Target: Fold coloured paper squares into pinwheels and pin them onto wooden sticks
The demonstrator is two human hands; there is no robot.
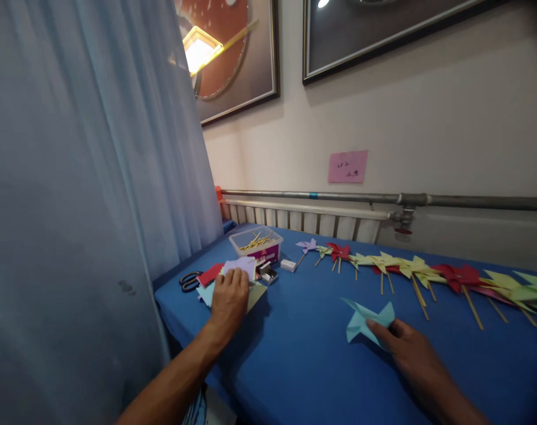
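My right hand (410,348) pinches a light-blue paper pinwheel (361,319) by its right side, thumb on top, just above the blue cloth. No stick shows on this pinwheel. On the left, my left hand (231,295) rests on a loose pile of coloured paper sheets (257,295), its fingers bent over them and their tips hidden. A lilac sheet (244,267) lies at the fingers, and red paper (210,274) sticks out to the left. Close beyond the hand are a small open box (268,274) with dark contents and a small white box (288,265).
Black-handled scissors (189,281) lie left of the papers. Behind stands a clear plastic tub (275,239) of thin sticks. A row of finished pinwheels (383,262) on sticks runs along the back right. A blue curtain (95,177) hangs left; a pipe (348,196) follows the wall.
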